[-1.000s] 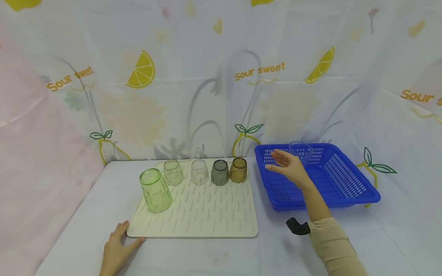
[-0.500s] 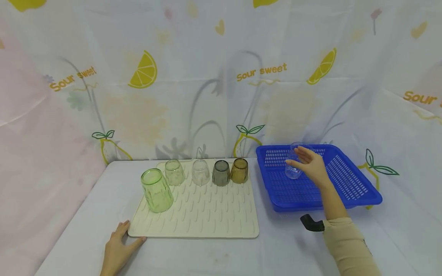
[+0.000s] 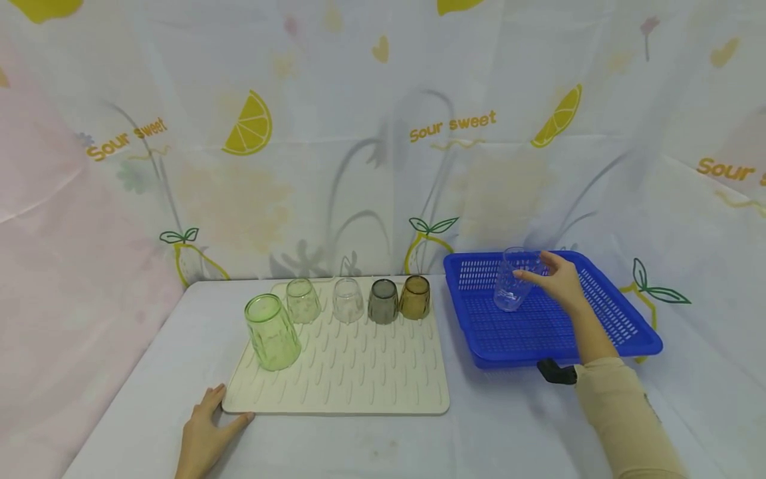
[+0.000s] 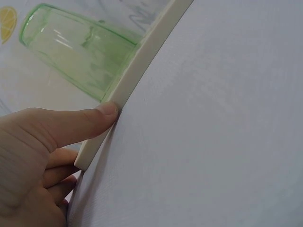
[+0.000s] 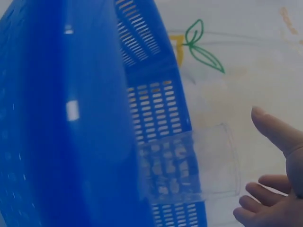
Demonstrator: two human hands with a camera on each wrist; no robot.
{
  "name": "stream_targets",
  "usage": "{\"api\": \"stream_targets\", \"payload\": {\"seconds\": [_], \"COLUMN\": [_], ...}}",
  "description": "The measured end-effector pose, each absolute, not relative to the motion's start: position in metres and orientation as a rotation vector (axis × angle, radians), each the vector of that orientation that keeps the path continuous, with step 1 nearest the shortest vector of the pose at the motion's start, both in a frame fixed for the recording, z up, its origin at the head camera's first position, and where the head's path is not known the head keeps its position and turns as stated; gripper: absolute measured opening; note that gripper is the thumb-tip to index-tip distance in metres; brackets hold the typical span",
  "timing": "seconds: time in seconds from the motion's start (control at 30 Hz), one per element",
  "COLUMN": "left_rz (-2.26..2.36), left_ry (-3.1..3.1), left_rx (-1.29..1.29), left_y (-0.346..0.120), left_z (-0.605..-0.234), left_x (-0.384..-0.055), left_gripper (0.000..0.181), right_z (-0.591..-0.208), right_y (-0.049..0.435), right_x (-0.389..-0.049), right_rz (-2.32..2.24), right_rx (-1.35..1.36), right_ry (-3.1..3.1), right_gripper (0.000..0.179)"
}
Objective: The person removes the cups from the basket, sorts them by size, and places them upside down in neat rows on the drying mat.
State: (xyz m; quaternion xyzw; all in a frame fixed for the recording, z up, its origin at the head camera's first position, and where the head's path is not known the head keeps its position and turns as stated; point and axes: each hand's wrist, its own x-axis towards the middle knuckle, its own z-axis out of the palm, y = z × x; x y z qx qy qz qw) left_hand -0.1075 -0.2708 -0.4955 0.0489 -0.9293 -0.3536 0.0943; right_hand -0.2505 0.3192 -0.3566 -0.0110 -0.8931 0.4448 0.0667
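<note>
A clear patterned glass (image 3: 507, 290) stands in the blue basket (image 3: 634, 347), near its back wall. My right hand (image 3: 561, 283) is at the glass's right side with thumb and fingers spread; in the right wrist view a gap separates the hand (image 5: 279, 189) from the glass (image 5: 173, 165). My left hand (image 3: 203, 436) rests at the front left corner of the cream drying mat (image 3: 359, 372). Its thumb touches the front edge and its fingers lie along the left edge. A tall green glass (image 3: 274, 336) stands upside down on the mat near this hand.
Along the mat's back edge sit a pale green glass (image 3: 303, 303), a clear glass (image 3: 348, 303), a grey glass (image 3: 383, 303) and an amber glass (image 3: 415, 299), all upside down. A patterned cloth (image 3: 335, 166) hangs behind the table.
My right hand has moved right from over the basket's left part to the right side of the clear glass, uncovering more of it. My left hand stays at the mat's corner.
</note>
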Motion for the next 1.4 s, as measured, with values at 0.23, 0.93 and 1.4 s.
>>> {"api": "stream_targets", "payload": {"seconds": [0.23, 0.93, 1.4], "left_rz": [-1.051, -1.058, -1.022], "left_ry": [-2.753, -2.772, -2.767], "left_rx": [0.156, 0.168, 0.164], "left_y": [-0.271, -0.271, -0.27], "left_z": [-0.497, -0.497, -0.497], "left_x": [-0.109, -0.108, -0.108], "left_gripper": [0.08, 0.085, 0.08], "right_z": [-0.363, -0.378, -0.378], "right_y": [0.324, 0.315, 0.308], "right_x": [-0.265, -0.272, -0.269], "right_rz": [1.204, 1.138, 1.21], "right_rx": [-0.119, -0.168, -0.064], "right_ry": [-2.911, -2.829, -2.886], "right_gripper": [0.107, 0.1, 0.098]}}
